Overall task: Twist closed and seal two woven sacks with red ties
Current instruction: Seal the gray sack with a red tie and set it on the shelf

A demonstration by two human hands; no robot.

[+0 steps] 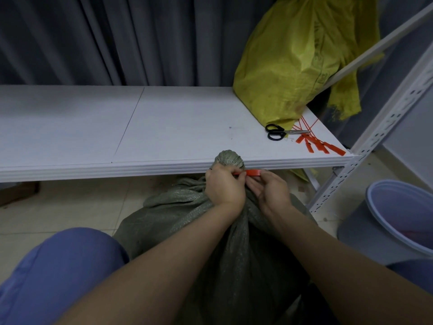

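Note:
A grey-green woven sack (225, 231) stands on the floor between my knees, its neck twisted into a bunch that sticks up by the shelf edge. My left hand (223, 187) grips the twisted neck and pinches a red tie (251, 172) against it. My right hand (269, 191) holds the tie's other part just beside it, fingers partly curled. A yellow woven sack (293, 62) sits on the white shelf (140, 127) at the back right, its mouth loose. Several spare red ties (321, 144) lie at the shelf's right front corner.
Black-handled scissors (278, 132) lie beside the spare ties. A white metal rack post (379, 127) rises at the right. A pale blue bucket (398, 216) stands on the tiled floor to the right. Grey curtains hang behind the shelf.

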